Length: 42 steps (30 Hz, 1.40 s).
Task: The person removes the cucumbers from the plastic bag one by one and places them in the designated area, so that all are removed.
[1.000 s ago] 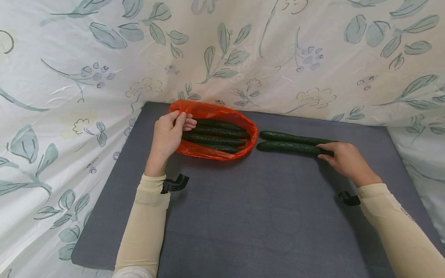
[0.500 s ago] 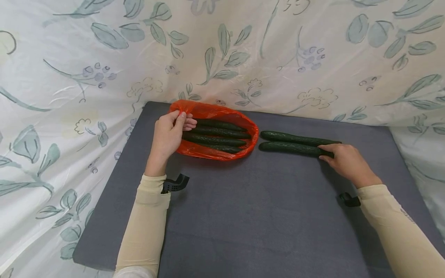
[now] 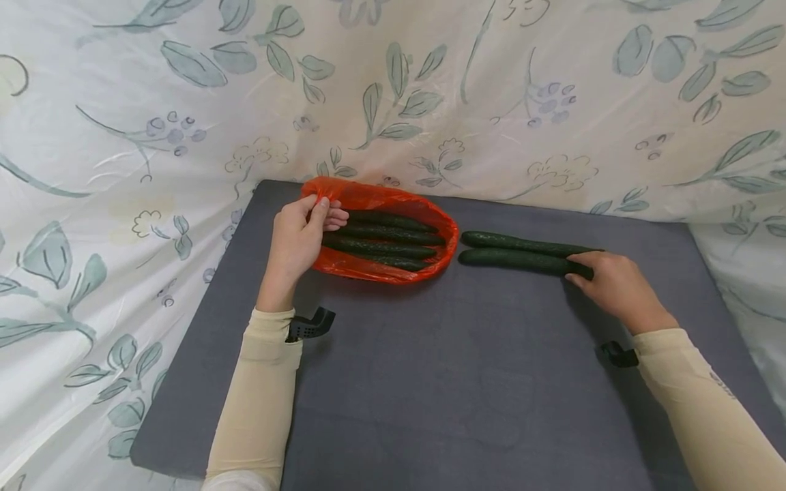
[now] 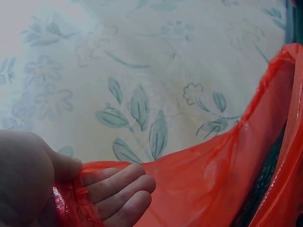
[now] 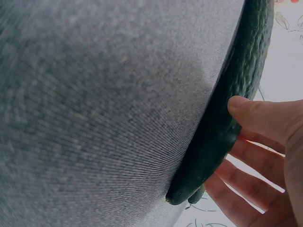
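Note:
In the head view my left hand (image 3: 297,232) pinches the left rim of a thin red plastic bag (image 3: 388,275) between thumb and forefinger. The other fingers reach loosely over the opening. Several dark green cucumbers (image 3: 387,234) lie side by side inside, their left ends partly hidden by that hand. Right of the bag, two more cucumbers lie nearly parallel. My right hand (image 3: 621,290) grips the right end of the nearer cucumber (image 3: 512,260). The farther cucumber (image 3: 522,242) lies just behind it. In the right wrist view, the thumb presses the top of the gripped cucumber (image 5: 225,123), the fingers on its far side.
A dark grey cloth-covered table (image 3: 454,382) carries everything. Behind it and at both sides hangs a pale curtain (image 3: 491,136) with leaf and flower prints, close to the bag and the table's back edge. Small black mounts (image 3: 312,323) are strapped at both wrists.

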Each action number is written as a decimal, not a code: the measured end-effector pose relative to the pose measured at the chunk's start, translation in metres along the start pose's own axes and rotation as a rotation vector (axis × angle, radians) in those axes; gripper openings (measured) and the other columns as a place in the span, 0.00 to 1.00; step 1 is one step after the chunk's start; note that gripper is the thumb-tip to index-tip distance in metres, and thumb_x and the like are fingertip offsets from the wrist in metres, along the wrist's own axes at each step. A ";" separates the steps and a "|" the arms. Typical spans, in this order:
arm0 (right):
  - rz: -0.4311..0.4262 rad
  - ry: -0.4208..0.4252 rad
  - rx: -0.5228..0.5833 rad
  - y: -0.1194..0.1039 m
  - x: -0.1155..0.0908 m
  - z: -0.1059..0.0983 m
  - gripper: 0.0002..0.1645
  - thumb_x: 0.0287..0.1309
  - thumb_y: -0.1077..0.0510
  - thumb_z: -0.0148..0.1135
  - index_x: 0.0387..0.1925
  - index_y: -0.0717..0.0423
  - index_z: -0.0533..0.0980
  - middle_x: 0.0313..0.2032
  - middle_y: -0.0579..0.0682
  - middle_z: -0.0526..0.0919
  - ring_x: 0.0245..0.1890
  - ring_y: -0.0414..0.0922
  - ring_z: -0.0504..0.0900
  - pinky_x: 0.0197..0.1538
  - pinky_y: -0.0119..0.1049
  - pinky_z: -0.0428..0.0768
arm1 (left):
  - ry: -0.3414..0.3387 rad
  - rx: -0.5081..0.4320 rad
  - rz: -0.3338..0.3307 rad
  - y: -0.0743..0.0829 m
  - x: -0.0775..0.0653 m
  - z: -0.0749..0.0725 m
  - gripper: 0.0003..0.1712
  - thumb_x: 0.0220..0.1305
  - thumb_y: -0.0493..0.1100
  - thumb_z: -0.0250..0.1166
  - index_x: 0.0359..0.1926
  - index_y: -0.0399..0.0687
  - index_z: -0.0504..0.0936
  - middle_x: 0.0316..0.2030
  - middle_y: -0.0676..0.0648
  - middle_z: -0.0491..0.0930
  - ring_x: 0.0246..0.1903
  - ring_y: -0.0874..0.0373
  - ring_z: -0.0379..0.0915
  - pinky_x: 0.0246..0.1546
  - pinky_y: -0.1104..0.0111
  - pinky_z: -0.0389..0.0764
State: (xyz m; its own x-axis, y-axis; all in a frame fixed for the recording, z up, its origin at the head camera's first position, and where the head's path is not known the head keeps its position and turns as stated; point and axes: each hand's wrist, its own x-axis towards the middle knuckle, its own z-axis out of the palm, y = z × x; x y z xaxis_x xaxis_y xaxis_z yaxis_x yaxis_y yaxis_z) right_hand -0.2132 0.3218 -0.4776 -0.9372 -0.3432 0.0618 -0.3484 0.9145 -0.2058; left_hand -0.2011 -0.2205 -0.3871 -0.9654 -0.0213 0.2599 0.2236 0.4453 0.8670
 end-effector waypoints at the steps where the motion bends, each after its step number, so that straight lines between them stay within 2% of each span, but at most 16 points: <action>1: 0.004 0.002 0.001 0.000 0.000 -0.001 0.27 0.63 0.63 0.79 0.60 0.70 0.83 0.52 0.74 0.86 0.41 0.67 0.87 0.43 0.68 0.83 | 0.003 -0.001 0.003 0.001 0.000 0.000 0.19 0.88 0.43 0.54 0.52 0.34 0.88 0.44 0.42 0.91 0.43 0.48 0.89 0.49 0.61 0.90; 6: 0.029 -0.009 0.004 -0.001 -0.001 -0.003 0.26 0.65 0.62 0.77 0.60 0.71 0.82 0.54 0.75 0.84 0.46 0.70 0.85 0.46 0.70 0.82 | 0.009 0.000 0.011 0.002 0.000 -0.001 0.19 0.88 0.42 0.54 0.52 0.33 0.88 0.44 0.41 0.91 0.42 0.50 0.89 0.49 0.62 0.90; 12: 0.031 0.020 0.015 -0.003 -0.003 -0.006 0.24 0.67 0.63 0.75 0.60 0.71 0.82 0.55 0.75 0.83 0.51 0.72 0.83 0.50 0.72 0.81 | 0.005 0.002 0.017 0.002 -0.001 -0.002 0.20 0.88 0.43 0.54 0.53 0.33 0.88 0.45 0.41 0.91 0.43 0.50 0.89 0.49 0.63 0.90; 22: 0.011 0.158 0.056 -0.022 0.004 -0.019 0.25 0.68 0.59 0.76 0.62 0.67 0.83 0.57 0.71 0.85 0.49 0.68 0.85 0.48 0.70 0.81 | 0.006 -0.003 0.008 0.001 -0.001 0.000 0.20 0.88 0.43 0.54 0.53 0.32 0.88 0.45 0.41 0.91 0.43 0.49 0.89 0.49 0.63 0.90; 29: 0.000 0.198 0.147 -0.051 0.022 -0.023 0.28 0.70 0.56 0.76 0.66 0.61 0.82 0.63 0.67 0.83 0.61 0.68 0.80 0.60 0.72 0.77 | 0.003 0.001 0.014 0.000 -0.001 0.000 0.21 0.88 0.42 0.54 0.54 0.29 0.87 0.45 0.40 0.91 0.44 0.45 0.89 0.50 0.61 0.90; 31: -0.010 0.200 0.169 -0.059 0.029 -0.023 0.27 0.70 0.56 0.75 0.66 0.60 0.82 0.63 0.65 0.83 0.61 0.66 0.81 0.60 0.71 0.78 | -0.002 0.004 0.012 0.000 -0.001 0.000 0.21 0.88 0.42 0.54 0.54 0.30 0.87 0.45 0.40 0.91 0.44 0.46 0.89 0.50 0.61 0.90; 35: -0.038 0.209 0.197 -0.074 0.042 -0.025 0.25 0.70 0.55 0.75 0.64 0.60 0.84 0.61 0.63 0.85 0.50 0.62 0.87 0.53 0.67 0.82 | -0.003 0.007 0.010 0.001 -0.001 0.000 0.20 0.88 0.43 0.54 0.53 0.31 0.88 0.45 0.41 0.91 0.43 0.49 0.89 0.49 0.62 0.90; 37: -0.057 0.215 0.203 -0.081 0.049 -0.026 0.23 0.70 0.55 0.76 0.62 0.59 0.84 0.60 0.62 0.86 0.48 0.61 0.88 0.52 0.65 0.83 | 0.002 0.006 0.013 0.001 -0.001 0.000 0.20 0.88 0.42 0.54 0.53 0.32 0.88 0.45 0.41 0.91 0.43 0.49 0.89 0.49 0.62 0.90; 42: -0.115 0.228 0.228 -0.099 0.067 -0.030 0.24 0.69 0.55 0.77 0.61 0.60 0.85 0.59 0.61 0.87 0.57 0.61 0.85 0.60 0.65 0.81 | 0.006 0.006 0.021 0.000 -0.001 0.000 0.20 0.88 0.42 0.54 0.53 0.32 0.88 0.45 0.40 0.91 0.43 0.48 0.89 0.49 0.63 0.90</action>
State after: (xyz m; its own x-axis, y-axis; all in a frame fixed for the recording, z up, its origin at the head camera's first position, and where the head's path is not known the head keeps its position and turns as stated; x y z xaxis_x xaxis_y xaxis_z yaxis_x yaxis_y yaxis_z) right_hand -0.2421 0.2148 -0.4238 -0.8801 -0.3606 0.3088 -0.4637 0.7926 -0.3959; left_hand -0.2005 -0.2205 -0.3869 -0.9598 -0.0172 0.2803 0.2428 0.4509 0.8589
